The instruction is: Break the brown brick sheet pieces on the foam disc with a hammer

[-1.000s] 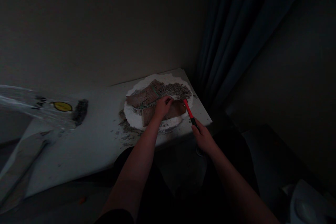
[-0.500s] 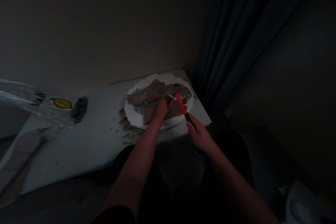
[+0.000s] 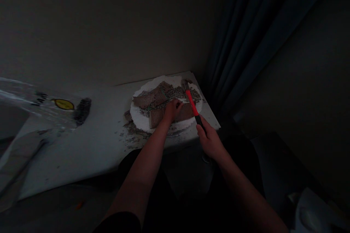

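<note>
My right hand (image 3: 209, 137) is wrapped round the black grip of a hammer (image 3: 192, 102) with a red shaft. Its dark head hangs over grey-brown fragments (image 3: 176, 93) at the back of a white round base (image 3: 140, 119). On the front brown textured slab (image 3: 183, 113) rests my left hand (image 3: 171, 110), its fingers closed in a pinch. What they hold, if anything, is too small and dark to tell. Another brown textured slab (image 3: 150, 96) lies behind and to the left.
The base stands on a white table (image 3: 95, 153), near its right end. Crumbs (image 3: 133, 136) are scattered at the base's left. A clear plastic wrapping with a yellow label (image 3: 64, 104) lies further left. Dark curtains (image 3: 243, 36) hang at the right, by the wall.
The hammer's head has swung up and back, away from the front slab, and now shows more fully. My left hand has stayed nearly in place.
</note>
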